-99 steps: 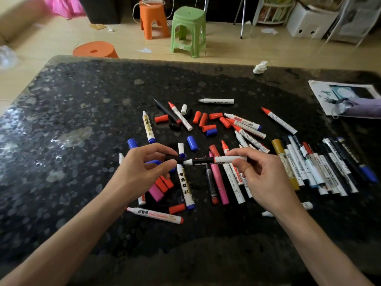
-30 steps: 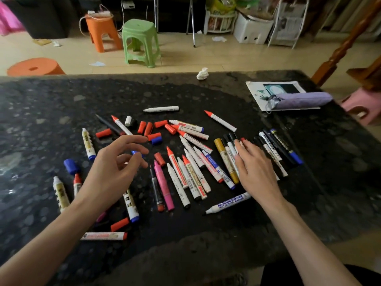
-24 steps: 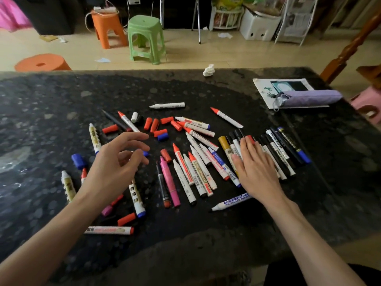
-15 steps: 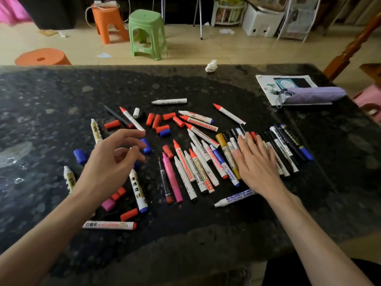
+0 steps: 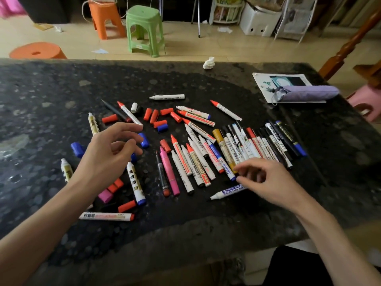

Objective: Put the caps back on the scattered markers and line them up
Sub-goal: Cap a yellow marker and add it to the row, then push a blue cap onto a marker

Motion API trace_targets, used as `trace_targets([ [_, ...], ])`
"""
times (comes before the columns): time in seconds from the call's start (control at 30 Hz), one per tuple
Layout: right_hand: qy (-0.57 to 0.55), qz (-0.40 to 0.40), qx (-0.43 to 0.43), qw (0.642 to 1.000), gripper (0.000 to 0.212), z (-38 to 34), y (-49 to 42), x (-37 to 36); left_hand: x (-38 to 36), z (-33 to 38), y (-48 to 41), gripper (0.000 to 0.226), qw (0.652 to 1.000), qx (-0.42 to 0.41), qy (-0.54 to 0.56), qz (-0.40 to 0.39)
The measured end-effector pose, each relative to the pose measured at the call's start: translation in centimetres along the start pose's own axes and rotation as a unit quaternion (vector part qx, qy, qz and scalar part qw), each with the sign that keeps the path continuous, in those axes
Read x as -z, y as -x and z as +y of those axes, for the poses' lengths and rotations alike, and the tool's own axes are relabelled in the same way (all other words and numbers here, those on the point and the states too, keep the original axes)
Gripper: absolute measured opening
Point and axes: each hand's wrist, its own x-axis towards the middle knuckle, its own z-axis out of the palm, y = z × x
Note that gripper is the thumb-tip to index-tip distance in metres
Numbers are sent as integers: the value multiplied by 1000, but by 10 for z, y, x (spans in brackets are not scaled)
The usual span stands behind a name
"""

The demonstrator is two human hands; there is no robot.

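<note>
Right hand has come off the lined-up row of capped markers at the right, where it lay flat a moment ago. It now sits nearer, fingers loosely curled and empty, tips just beside the uncapped white marker with blue lettering. That's likely the next pick. Left hand hovers relaxed, holding nothing, by a loose blue plastic cap on the black speckled stone table.

Left hand hovers, fingers loosely curled; right hand likewise.
</note>
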Motion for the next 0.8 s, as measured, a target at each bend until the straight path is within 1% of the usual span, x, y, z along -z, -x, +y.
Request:
trace_targets([
  [0.03, 39, -29, -10, 999, 25, -1, 3, -1, -1, 0, 0, 37, 1000, 0, 1, -1],
  [0.1, 107, -62, -26, 992, 26, -7, 7, -6, -1, -1, 0, 36, 1000, -1, 1, -1],
  [0.17, 150, -69, -32, 986, 27, -12, 8, -10, -2, -2, 1, 36, 1000, -2, -2, -4],
  [0.23, 155, -63, -34, 985, 25, -15, 9, -11, -2, -4, 2, 35, 1000, 0, -3, -5],
  [0.33, 86, -37, -27, 995, 23, -19, 7, -9, -1, -9, 3, 33, 1000, 13, -2, -11],
  [0.4, 25, -6, -6, 1000, 19, -28, 5, -13, -1, -13, 4, 33, 999, 16, -11, -31],
  [0.47, -34, 10, 19, 999, 13, -43, 1, -25, -3, -16, 6, 32, 997, 11, -27, -71],
  [0.57, -96, 12, 51, 994, 9, -68, -9, -51, -5, -19, 10, 22, 987, 19, -37, -153],
  [0.67, -136, -3, 70, 988, 14, -96, -21, -76, -7, -18, 18, 19, 976, 36, -26, -213],
  [0.73, -150, -12, 89, 985, 17, -113, -26, -89, -6, -17, 24, 24, 975, 33, -5, -221],
  [0.8, -166, -2, 103, 981, 20, -126, -30, -98, -1, -18, 26, 28, 979, 30, 13, -200],
])
